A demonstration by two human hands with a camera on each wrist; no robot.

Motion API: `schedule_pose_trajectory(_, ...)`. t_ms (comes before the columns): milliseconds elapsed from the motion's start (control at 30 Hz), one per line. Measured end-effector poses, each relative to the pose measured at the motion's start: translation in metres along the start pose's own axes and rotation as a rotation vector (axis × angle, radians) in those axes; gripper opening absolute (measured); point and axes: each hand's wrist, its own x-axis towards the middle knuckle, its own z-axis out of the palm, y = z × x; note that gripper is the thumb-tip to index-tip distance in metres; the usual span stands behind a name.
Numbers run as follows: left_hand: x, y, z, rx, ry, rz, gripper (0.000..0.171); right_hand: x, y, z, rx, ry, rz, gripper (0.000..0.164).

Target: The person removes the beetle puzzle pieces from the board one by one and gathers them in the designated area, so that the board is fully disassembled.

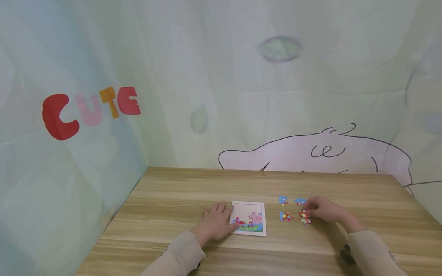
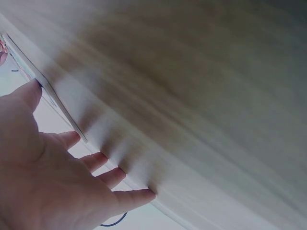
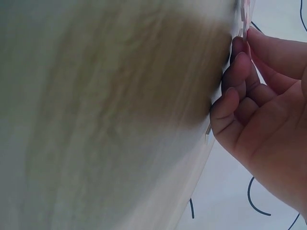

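A square jigsaw board (image 1: 248,202) with a white frame lies on the table, part of its cartoon picture with a pink pig filled in along the bottom and right. My left hand (image 1: 216,223) rests with spread fingers at the board's left edge, the thumb over its lower left corner. In the left wrist view those fingertips (image 2: 144,194) touch the table and the board's edge. On the right, my right hand (image 1: 324,209) pinches a red and yellow puzzle piece (image 1: 305,219) between thumb and fingers. In the right wrist view only a sliver of that piece (image 3: 245,19) shows.
Three other loose pieces lie between the board and my right hand: a blue one (image 1: 283,200) at upper left, a blue one (image 1: 299,201) at upper right, and a multicoloured one (image 1: 286,217) below. A printed curtain (image 1: 207,134) hangs behind the wooden table (image 1: 172,191).
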Motion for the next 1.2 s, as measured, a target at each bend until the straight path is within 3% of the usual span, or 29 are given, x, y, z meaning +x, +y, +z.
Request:
schedule_pose_trajectory(467,-0.002,0.001,-0.002,0.001,0.003,0.005,0.070,-0.001,-0.001,0.000,-0.020,0.009,-0.003,0.008)
schedule_pose_trajectory(900,-0.003,0.001,-0.002,0.004,0.007,0.010,0.070,0.001,-0.004,-0.005,0.007,0.038,-0.068,0.013)
schedule_pose_trajectory(1200,-0.002,0.001,-0.002,0.010,0.011,0.012,0.070,0.007,-0.026,0.001,-0.008,0.044,-0.068,0.021)
